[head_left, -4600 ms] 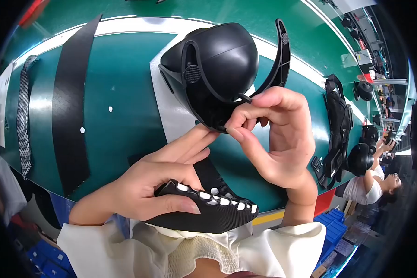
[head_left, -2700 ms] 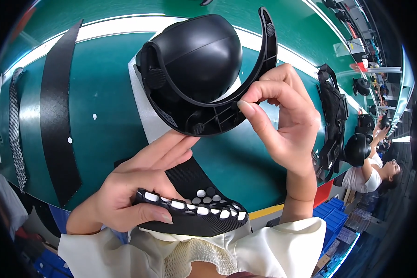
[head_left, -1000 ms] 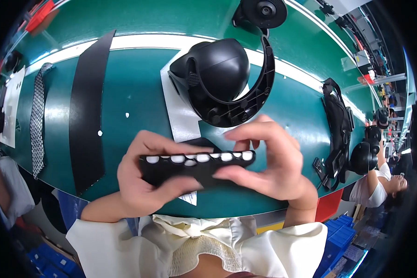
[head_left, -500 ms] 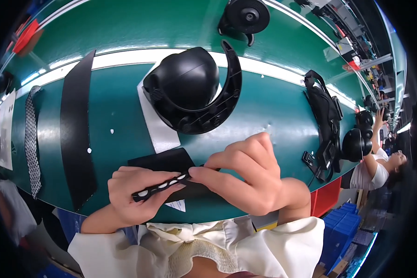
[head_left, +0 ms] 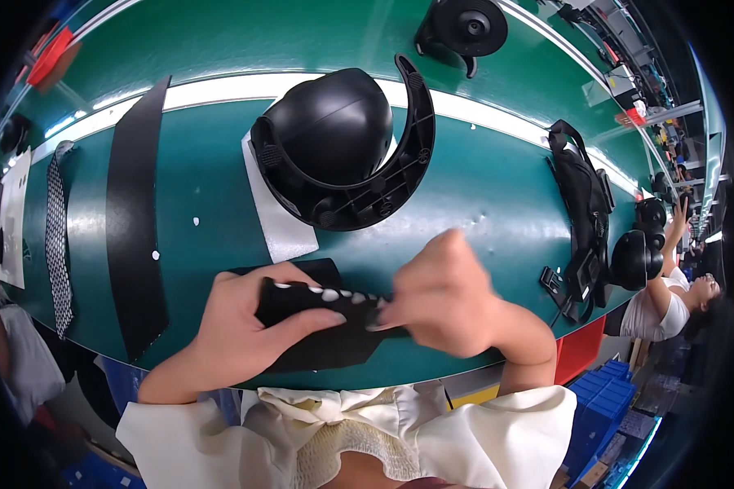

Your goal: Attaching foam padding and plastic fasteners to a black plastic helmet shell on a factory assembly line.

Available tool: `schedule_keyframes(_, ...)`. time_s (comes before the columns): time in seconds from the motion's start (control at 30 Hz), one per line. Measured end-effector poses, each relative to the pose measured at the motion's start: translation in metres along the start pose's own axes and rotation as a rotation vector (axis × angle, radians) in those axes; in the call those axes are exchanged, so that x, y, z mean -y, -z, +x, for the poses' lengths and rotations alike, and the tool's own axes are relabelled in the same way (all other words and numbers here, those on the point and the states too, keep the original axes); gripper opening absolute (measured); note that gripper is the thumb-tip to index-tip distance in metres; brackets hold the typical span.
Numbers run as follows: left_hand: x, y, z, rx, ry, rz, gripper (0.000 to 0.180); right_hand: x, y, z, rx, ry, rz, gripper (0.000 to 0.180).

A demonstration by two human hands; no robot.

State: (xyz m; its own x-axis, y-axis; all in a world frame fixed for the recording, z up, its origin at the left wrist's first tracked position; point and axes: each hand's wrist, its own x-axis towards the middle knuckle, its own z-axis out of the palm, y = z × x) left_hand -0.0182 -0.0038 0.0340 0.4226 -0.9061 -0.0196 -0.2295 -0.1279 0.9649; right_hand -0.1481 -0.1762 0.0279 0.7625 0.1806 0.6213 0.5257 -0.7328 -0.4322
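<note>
1. Two hands held one black strip (head_left: 322, 303) with white dots, low over the near edge of the green table (head_left: 481, 196).
2. The left hand (head_left: 240, 322) was wrapped tight round the strip's left end — thumb underneath, fingers over the top.
3. The right hand (head_left: 444, 297) pinched the strip's right end; it looked blurry.
4. A black helmet (head_left: 330, 138) sat on a white sheet (head_left: 281, 228) behind the hands — well apart from them.
5. A long black band (head_left: 134, 220) lay to the left.
</note>
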Motion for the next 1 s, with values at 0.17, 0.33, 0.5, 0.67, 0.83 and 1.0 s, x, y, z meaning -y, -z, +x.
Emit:
schedule_keyframes(0.17, 0.025, -0.003, 0.018, 0.306, -0.015, -0.344, 0.019, -0.022, 0.005, 0.0, -0.397, -0.541, 0.38, 0.034)
schedule_keyframes(0.33, 0.03, -0.009, 0.016, 0.261, -0.069, -0.503, 0.018, -0.029, -0.001, -0.003, -0.307, -0.574, 0.42, 0.03)
schedule_keyframes(0.5, 0.028, -0.007, 0.018, 0.307, -0.084, -0.631, 0.023, -0.033, -0.006, -0.005, -0.334, -0.527, 0.315, 0.024)
schedule_keyframes(0.67, 0.028, -0.008, 0.019, 0.305, -0.106, -0.627, 0.023, -0.035, -0.01, -0.007, -0.377, -0.529, 0.319, 0.023)
schedule_keyframes(0.83, 0.028, -0.007, 0.018, 0.291, -0.089, -0.65, 0.021, -0.032, -0.01, -0.003, -0.332, -0.523, 0.158, 0.024)
schedule_keyframes(1.0, 0.023, -0.003, 0.019, 0.287, -0.077, -0.618, 0.019, -0.026, -0.013, 0.001, -0.332, -0.624, -0.08, 0.048)
